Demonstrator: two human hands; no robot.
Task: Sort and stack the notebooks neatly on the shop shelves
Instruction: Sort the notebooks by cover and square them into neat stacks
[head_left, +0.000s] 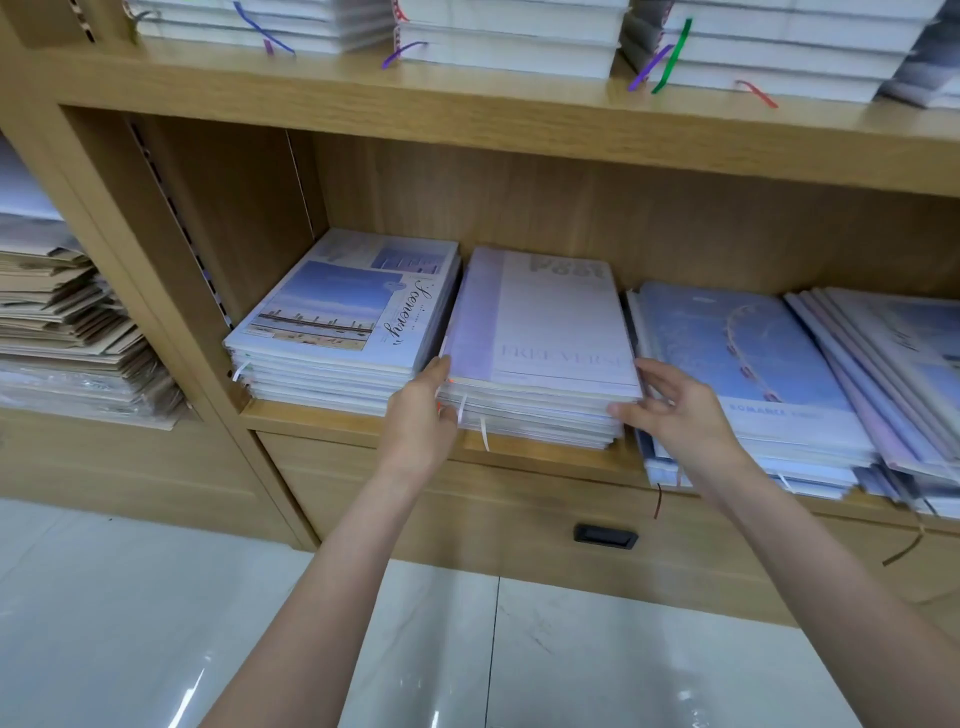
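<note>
- Setting: a shop fitting of light wooden shelving (519, 124) over a glossy pale tiled floor (156, 597). A drawer front with a black recessed handle (605, 535) sits below the shelf I am working at, at 6 o'clock from my hands.
- Working shelf: four stacks of notebooks lie flat, side by side.
- At 9 o'clock of centre, the "Scenery" stack (343, 312), blue sky cover on top, edges fairly even, a white ribbon hanging at its front left corner.
- At centre, the lilac "Free Verse" stack (545, 332), just beside the Scenery stack; white ribbons hang from its front edge.
- At 3 o'clock, the blue "Romance" stack (743, 364), its front edge overhanging the shelf lip.
- Further toward 3 o'clock, a fanned, uneven pile (893, 374) of pale blue and lilac notebooks, slid over one another and leaning on the Romance stack.
- My left hand (421, 415): fingers straight, pressed flat against the left front corner of the Free Verse stack, in the gap next to the Scenery stack. Not clasping anything.
- My right hand (675, 405): thumb against the stack's right front corner, fingers loosely spread along its right side, above the Romance cover. Released, bracing rather than grasping.
- Upper shelf, 12 o'clock: white notebook stacks (498, 41) with purple, blue, green and red ribbons hanging.
- Neighbouring bay, 9 o'clock: a pile of kraft-brown notebooks (67, 322).
</note>
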